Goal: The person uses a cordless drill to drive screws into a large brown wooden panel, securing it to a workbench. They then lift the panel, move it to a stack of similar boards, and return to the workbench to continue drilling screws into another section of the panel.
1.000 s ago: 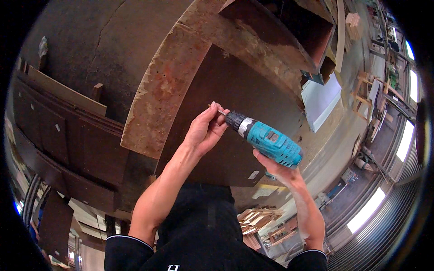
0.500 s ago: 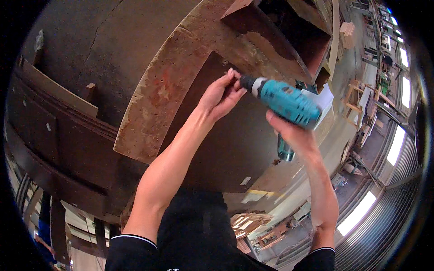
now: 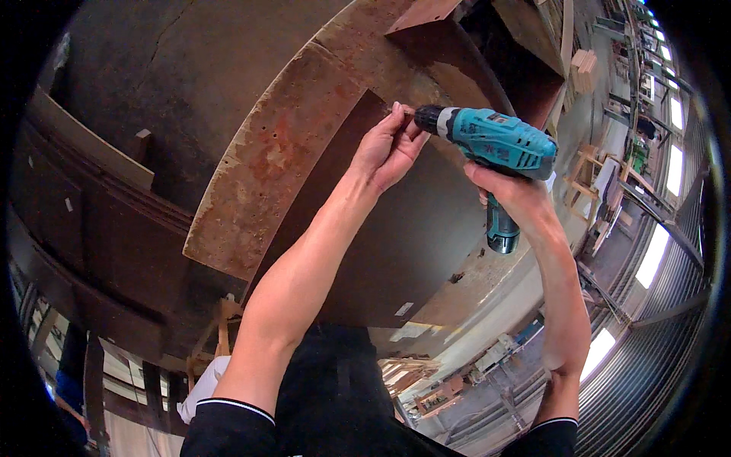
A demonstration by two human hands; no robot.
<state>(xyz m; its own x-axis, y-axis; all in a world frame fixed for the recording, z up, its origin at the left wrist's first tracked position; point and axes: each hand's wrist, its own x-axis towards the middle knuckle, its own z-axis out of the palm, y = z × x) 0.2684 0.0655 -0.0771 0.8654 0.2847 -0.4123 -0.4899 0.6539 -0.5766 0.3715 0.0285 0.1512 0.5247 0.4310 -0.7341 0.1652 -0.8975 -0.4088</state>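
Observation:
A teal cordless drill (image 3: 502, 145) with a black chuck lies sideways in the air, its nose toward the left. My right hand (image 3: 514, 190) is wrapped round its grip; the battery end hangs below. At the front of the chuck, my left hand (image 3: 390, 148) has thumb and fingers pinched together. Whatever is between those fingertips is too small to make out. Under both hands is a dark brown panel (image 3: 358, 251) lying on a worn, stained wooden worktop (image 3: 266, 152).
An open dark brown box (image 3: 457, 57) stands at the far end of the worktop. To the left are stacked dark panels (image 3: 91, 251). A wooden frame (image 3: 586, 179) and stacked timber (image 3: 583, 68) stand to the right. Part of another person (image 3: 65, 404) shows at the lower left.
Both hands and the drill have shifted slightly right in the view. The drill has turned more level and is less blurred. The left fingertips remain at the chuck.

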